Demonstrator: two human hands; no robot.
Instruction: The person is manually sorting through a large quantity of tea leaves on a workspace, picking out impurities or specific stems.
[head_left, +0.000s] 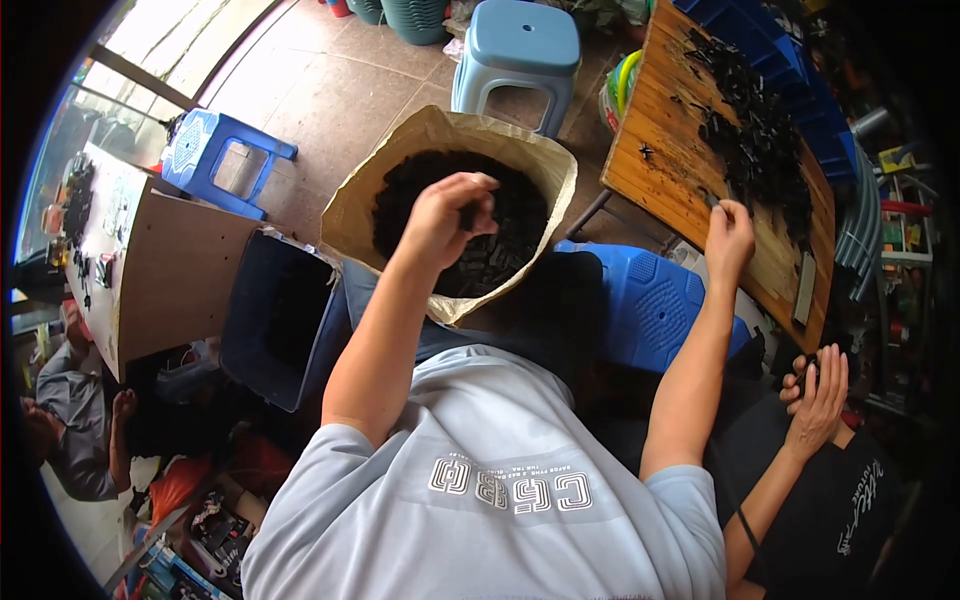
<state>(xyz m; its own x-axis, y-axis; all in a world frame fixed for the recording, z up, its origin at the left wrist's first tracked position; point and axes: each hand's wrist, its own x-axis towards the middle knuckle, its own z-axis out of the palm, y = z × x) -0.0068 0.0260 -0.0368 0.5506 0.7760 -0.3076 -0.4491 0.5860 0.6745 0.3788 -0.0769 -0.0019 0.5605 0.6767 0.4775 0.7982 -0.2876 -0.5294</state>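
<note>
Above the mouth of a cream woven sack (pixel 352 205) is my left hand (pixel 437 222), its fingers curled around a small black piece. Many small black pieces (pixel 490 262) fill the sack's inside. Over to the right, my right hand (pixel 733 245) is closed in a pinch at the near part of a wooden table (pixel 655 115). A small dark piece (pixel 711 199) shows at its fingertips. Along the table's far right side lies a heap of similar black pieces (pixel 755 140); their exact kind is too small to tell.
A dark blue bin (pixel 240 345) stands left of the sack. Blue plastic stools (pixel 522 45) are behind it, to the left and right. Beside my right arm, a co-worker's hands (pixel 818 395) hold something dark. Another person (pixel 75 420) sits far left by a pale table (pixel 190 245).
</note>
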